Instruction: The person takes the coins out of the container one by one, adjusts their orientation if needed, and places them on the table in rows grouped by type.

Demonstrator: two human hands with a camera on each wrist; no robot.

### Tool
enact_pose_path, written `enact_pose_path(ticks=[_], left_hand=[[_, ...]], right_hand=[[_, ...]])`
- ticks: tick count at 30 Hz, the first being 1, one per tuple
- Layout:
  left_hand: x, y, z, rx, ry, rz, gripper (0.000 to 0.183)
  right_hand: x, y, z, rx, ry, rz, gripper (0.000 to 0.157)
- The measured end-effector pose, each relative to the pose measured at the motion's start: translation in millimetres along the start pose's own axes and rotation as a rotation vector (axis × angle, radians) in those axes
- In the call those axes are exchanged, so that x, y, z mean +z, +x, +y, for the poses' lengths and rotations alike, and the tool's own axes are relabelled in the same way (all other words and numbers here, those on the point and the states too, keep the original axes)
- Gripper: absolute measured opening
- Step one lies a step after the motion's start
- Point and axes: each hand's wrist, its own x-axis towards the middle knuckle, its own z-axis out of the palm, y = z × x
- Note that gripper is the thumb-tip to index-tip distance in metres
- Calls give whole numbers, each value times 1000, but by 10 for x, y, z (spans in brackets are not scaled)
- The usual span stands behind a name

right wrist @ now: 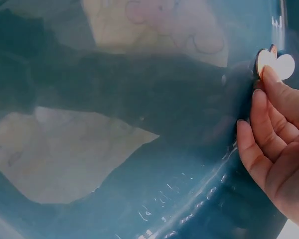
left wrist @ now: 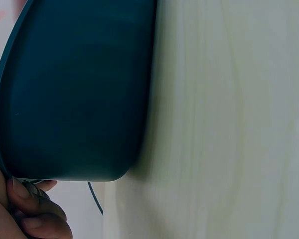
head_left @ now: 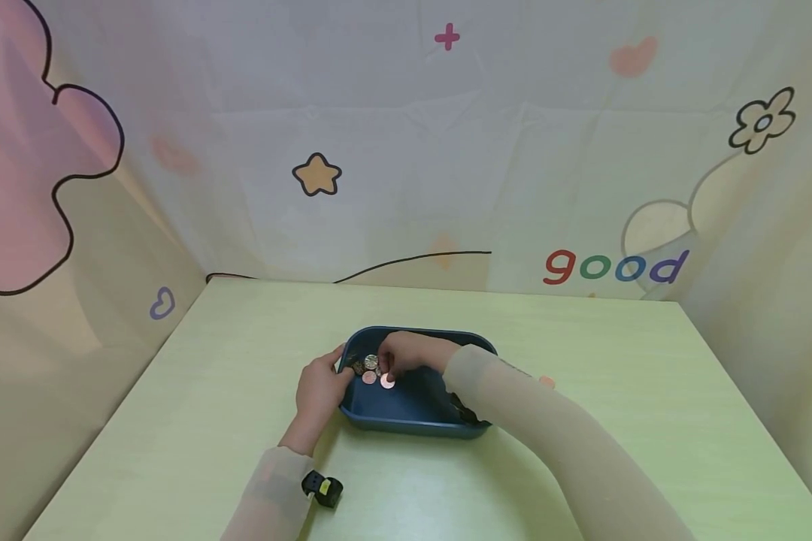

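A dark blue plastic tray (head_left: 416, 431) with raised walls stands on the table. My left hand (head_left: 320, 391) grips its left end, thumb over the rim and fingers around the outside. In the left wrist view, that hand's curled fingers (left wrist: 45, 219) lie at the tray's corner. My right hand (head_left: 406, 353) reaches down inside the tray, pinching a coin (right wrist: 265, 60) between thumb and fingers. Another shiny coin (right wrist: 285, 66) shows right beside it. Near the tray's left end lie a silver coin (head_left: 371, 362), a copper-coloured coin (head_left: 368, 378) and some darker coins (head_left: 359, 367).
The pale wood-grain table (head_left: 230, 376) extends around the tray. A small orange-pink spot (head_left: 546, 382) shows beyond the right sleeve. Printed cloth (head_left: 392, 113) hangs behind and at both sides. A black device (head_left: 323, 488) is strapped at the left wrist.
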Motion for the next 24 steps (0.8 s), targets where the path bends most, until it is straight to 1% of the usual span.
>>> enact_pose_path(ticks=[3,6,9,11,15,18,24], left_hand=[[-1,-2,-3,3,-3,3,55],[-2,-3,-3,9,-3,6,55],[-3,-5,2,18,-4,6,55],[-7,-7,7,21,-5,7,55],[-9,-10,16,23,-6,4,55],[-7,-12,18,19,-7,4,55],[-11,-19,11,12,-10,7,55]], right_hand=[[-24,-9,11,2,25,-12,5],[-91,-55,-1,-3,55,-15,5],[-190,-128,-3,-17,100,11,9],[-252,-187,10,-27,143,43,11],[-361,-357,20,-42,251,93,12],[-422,-516,14,-29,320,111,13],[-489,-812,47,24,366,158,14]])
